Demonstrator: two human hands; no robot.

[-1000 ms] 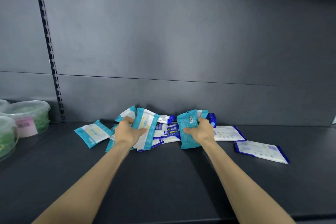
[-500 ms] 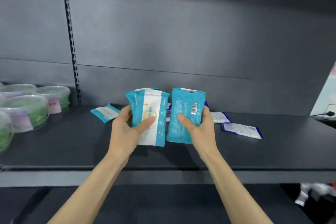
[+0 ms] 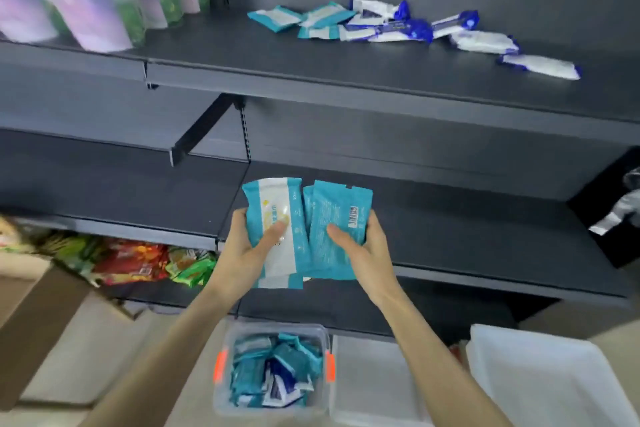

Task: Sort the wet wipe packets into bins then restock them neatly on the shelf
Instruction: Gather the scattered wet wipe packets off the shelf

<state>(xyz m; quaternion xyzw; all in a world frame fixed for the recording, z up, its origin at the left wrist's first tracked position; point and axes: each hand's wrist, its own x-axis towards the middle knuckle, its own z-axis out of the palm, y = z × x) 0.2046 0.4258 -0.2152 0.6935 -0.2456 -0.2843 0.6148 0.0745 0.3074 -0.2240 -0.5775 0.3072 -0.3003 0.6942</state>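
Observation:
My left hand (image 3: 244, 248) grips a teal-and-white wet wipe packet (image 3: 277, 218), front side up. Beside it, my right hand (image 3: 367, 250) grips a teal packet (image 3: 332, 218) with its barcode side showing. Both are held in front of the dark middle shelf (image 3: 485, 236), above a clear bin (image 3: 221, 402) with orange latches on the floor. That bin holds several teal packets and a few blue ones. More teal and blue-white packets (image 3: 381, 28) lie scattered on the upper shelf (image 3: 311, 76).
Clear tubs with purple labels (image 3: 86, 10) stand at the upper shelf's left. Colourful snack bags (image 3: 138, 260) fill the lowest shelf at left. A white bin lid (image 3: 540, 381) lies on the floor at right, a cardboard box (image 3: 31, 322) at left.
Both hands have come down from the upper shelf with their packets and now hold them lower, above the floor bin. My view has tilted down to show the lower shelves and floor.

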